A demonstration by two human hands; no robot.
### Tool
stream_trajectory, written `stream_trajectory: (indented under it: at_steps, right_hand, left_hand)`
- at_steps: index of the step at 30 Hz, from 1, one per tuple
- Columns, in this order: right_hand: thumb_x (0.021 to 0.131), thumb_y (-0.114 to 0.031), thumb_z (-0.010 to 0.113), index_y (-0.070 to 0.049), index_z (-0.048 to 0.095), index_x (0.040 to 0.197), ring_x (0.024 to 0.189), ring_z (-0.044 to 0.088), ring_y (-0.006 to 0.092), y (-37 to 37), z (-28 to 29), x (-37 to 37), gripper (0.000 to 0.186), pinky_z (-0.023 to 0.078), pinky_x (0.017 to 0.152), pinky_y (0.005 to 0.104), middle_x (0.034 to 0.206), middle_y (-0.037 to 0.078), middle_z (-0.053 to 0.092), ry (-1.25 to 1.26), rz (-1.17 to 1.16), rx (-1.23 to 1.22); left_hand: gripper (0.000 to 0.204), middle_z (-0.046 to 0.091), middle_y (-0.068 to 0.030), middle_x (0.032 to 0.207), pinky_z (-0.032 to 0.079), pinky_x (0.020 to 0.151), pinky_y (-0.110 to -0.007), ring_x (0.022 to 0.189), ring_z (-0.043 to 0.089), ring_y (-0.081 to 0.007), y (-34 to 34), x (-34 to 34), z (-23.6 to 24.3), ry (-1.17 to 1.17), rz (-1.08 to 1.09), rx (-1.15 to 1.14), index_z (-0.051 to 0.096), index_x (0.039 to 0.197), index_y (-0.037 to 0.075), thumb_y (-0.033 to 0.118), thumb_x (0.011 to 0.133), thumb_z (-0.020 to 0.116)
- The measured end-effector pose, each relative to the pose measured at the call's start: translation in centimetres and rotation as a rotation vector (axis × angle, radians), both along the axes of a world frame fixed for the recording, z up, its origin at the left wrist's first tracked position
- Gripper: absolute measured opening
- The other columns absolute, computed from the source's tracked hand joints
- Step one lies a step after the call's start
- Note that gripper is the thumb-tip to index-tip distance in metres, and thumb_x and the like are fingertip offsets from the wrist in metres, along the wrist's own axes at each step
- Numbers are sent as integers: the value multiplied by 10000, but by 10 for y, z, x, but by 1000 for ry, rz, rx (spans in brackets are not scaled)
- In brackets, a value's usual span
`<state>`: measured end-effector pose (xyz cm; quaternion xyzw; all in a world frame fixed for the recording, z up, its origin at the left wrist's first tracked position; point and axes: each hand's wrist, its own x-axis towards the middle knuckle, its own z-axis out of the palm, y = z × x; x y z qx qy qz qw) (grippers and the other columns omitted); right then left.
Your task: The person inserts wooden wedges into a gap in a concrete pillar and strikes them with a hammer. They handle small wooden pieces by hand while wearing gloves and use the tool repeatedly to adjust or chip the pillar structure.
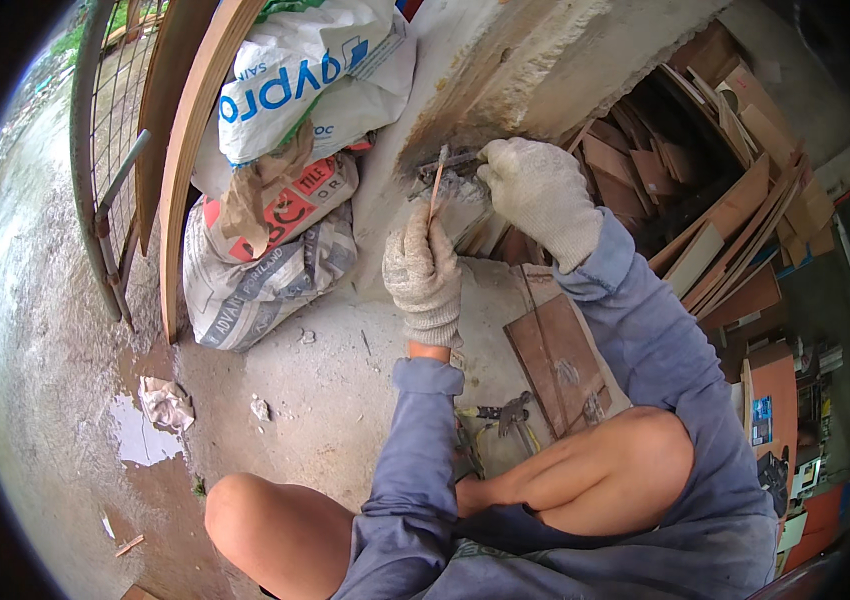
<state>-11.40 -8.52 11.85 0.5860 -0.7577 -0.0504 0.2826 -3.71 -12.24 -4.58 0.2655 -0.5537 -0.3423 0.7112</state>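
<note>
Both my hands wear knitted off-white gloves. My left hand (423,265) is closed around a thin, light-brown stick (436,185), which points upward and has a whitish-grey tip. My right hand (537,195) is closed at the concrete wall's lower edge, its fingertips beside a dark, thin rod-like piece (460,160). Whether they grip that piece is hidden. Rough, crumbly grey mortar (457,188) lies in the broken spot between the two hands, just behind the stick.
Stacked cement bags (290,225) and a white sack (320,90) stand at the left. A brown board (557,360) and a hammer (513,410) lie near my legs. Wood offcuts (725,220) fill the right side. A crumpled paper (166,403) lies by a puddle (140,440).
</note>
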Motion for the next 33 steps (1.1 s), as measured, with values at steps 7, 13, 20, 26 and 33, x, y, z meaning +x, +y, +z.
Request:
stream_trajectory:
  at_steps: [7, 13, 20, 26, 33]
  right_hand:
    - [929, -295, 604, -55, 765, 889, 869, 737, 348, -21, 19, 18, 292, 586, 751, 465, 866, 183, 738, -76, -201, 173]
    - [1003, -398, 523, -88, 781, 943, 874, 736, 347, -21, 16, 9, 407, 583, 763, 482, 883, 154, 748, 21, -160, 234]
    - [984, -393, 582, -70, 772, 950, 824, 714, 382, -22, 28, 20, 377, 565, 720, 503, 784, 184, 713, -32, -218, 202]
    - [933, -272, 648, -42, 712, 961, 811, 711, 390, -3, 13, 8, 241, 563, 725, 495, 908, 181, 722, -73, -52, 66]
    - [867, -186, 652, -64, 677, 909, 761, 734, 351, -11, -1, -2, 132, 581, 649, 474, 874, 180, 725, 67, -55, 88]
  left_hand:
    - [255, 666, -120, 851, 529, 646, -357, 712, 647, -240, -2, -1, -4, -82, 0, 31, 711, 1190, 40, 30, 937, 679]
    - [266, 669, -125, 850, 530, 649, -369, 719, 652, -256, 0, -4, -1, -45, 40, -22, 702, 1203, 35, 28, 939, 674]
    - [272, 682, -139, 870, 540, 670, -381, 726, 660, -284, -12, -7, 0, -47, 21, -11, 696, 1209, 30, 20, 940, 663]
    - [259, 666, -128, 846, 533, 662, -371, 720, 651, -259, -5, -10, -6, -35, -13, 12, 696, 1207, 29, 32, 951, 659]
    - [240, 673, -136, 876, 532, 657, -377, 732, 656, -263, -4, -12, -5, -37, 11, 24, 702, 1191, 30, 42, 954, 665]
